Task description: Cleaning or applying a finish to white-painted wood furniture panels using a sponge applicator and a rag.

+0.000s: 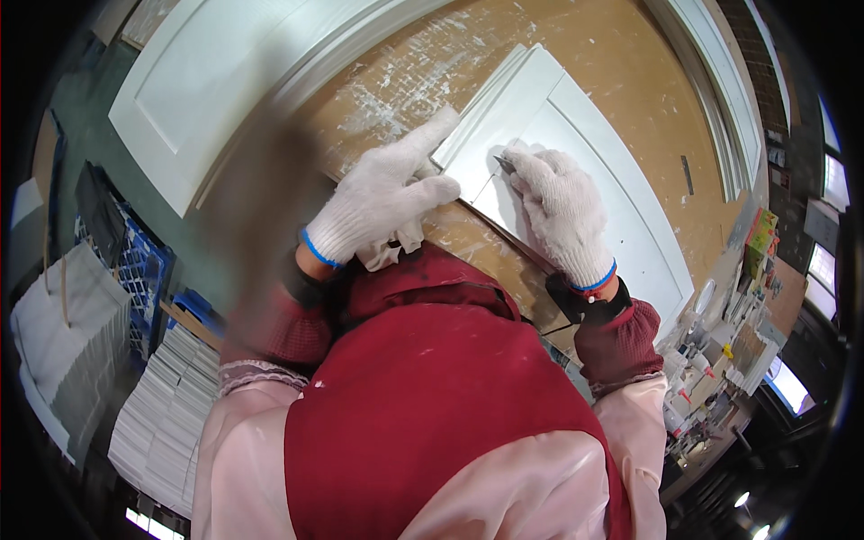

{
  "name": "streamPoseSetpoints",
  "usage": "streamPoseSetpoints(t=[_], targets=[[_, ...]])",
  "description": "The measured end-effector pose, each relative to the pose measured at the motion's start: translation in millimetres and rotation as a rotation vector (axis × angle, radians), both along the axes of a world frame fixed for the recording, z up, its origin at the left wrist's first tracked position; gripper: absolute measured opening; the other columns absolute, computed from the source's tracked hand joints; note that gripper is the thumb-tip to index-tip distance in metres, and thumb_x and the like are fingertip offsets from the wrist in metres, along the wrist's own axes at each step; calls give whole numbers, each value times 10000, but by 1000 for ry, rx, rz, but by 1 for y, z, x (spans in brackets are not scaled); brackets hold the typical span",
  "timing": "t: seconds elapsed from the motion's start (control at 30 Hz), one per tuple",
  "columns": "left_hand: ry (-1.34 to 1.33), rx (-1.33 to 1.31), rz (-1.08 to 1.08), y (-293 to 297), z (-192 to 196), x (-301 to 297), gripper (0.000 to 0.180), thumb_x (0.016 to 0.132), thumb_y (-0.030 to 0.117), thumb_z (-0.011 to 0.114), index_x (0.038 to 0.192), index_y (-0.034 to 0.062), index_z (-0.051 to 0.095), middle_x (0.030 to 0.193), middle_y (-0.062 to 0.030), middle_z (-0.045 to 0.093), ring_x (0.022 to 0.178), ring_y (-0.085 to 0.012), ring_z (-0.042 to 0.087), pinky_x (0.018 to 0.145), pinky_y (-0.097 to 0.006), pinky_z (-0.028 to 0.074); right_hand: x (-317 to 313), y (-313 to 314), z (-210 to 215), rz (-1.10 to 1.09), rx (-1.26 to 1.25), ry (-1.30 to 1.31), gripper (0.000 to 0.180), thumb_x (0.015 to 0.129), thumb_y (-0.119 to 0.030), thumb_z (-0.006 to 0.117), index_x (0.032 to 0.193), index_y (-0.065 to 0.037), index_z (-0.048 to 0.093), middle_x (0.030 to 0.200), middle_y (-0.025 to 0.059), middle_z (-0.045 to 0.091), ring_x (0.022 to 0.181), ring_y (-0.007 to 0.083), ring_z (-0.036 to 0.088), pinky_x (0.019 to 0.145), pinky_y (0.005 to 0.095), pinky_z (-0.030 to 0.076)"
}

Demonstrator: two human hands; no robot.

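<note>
My right hand (560, 207), in a white knitted glove, is closed round a small knife with a dark pointed tip (504, 164); most of its handle is hidden. The tip is at the face of a white panelled door (621, 193), near its end closest to my left hand. My left hand (382, 193), gloved likewise, has its thumb and forefinger apart beside that door's corner. A crumpled whitish cloth (396, 249) hangs beneath my left palm, seemingly gripped by the hidden lower fingers. More white panels (493, 94) lie stacked under the door's edge.
The panels lie on a brown, paint-flecked worktable (630, 40). White panelled doors (193, 76) lie at the far left, with others (711, 81) at the right. Stacked white boards (166, 409) and a blue crate (148, 279) stand at left. Bottles clutter a right-hand bench (697, 387).
</note>
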State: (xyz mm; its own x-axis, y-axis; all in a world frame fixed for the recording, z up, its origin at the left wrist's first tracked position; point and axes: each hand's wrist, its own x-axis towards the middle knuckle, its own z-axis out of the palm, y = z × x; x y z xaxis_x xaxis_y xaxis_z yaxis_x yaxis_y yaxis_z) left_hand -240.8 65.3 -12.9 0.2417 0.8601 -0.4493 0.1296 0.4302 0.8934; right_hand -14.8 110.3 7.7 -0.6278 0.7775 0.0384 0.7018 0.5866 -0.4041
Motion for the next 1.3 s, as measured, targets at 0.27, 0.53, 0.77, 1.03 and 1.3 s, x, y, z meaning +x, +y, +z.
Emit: streamPoseSetpoints(t=[0.27,0.53,0.77,1.03,1.3], targets=[[155,148,-79,-1,-6,1,763,767,144,684,1455,82,359,945,-84,641,736,-134,554,775,-261,483,-1,2,1,12,-114,1,234,803,-126,622,1034,-158,636,819,44,602,763,243,605,623,362,494],[266,292,-124,3,-6,2,753,747,80,689,1437,103,389,1233,-173,603,845,-181,615,844,-286,487,-5,5,5,28,-213,-53,251,801,-135,617,1050,-164,627,823,42,608,771,250,607,635,365,499],[343,195,-163,3,-5,4,732,766,77,675,1437,111,386,1297,-191,554,917,-220,649,884,-310,486,-8,6,4,129,-120,-34,261,807,-131,601,1066,-161,616,836,54,607,788,257,608,630,375,499],[353,268,-142,3,-5,5,715,790,67,660,1445,102,376,1083,-128,649,758,-143,592,764,-260,494,-10,3,16,245,-136,-98,353,756,-63,597,1102,-125,636,834,89,615,789,291,588,655,386,481],[-14,-146,-1,15,27,-18,575,855,50,606,1400,18,426,907,-24,625,698,-79,526,676,-215,482,16,-33,12,-75,-220,0,348,774,-30,585,1107,-131,603,845,63,616,790,280,597,668,375,489]])
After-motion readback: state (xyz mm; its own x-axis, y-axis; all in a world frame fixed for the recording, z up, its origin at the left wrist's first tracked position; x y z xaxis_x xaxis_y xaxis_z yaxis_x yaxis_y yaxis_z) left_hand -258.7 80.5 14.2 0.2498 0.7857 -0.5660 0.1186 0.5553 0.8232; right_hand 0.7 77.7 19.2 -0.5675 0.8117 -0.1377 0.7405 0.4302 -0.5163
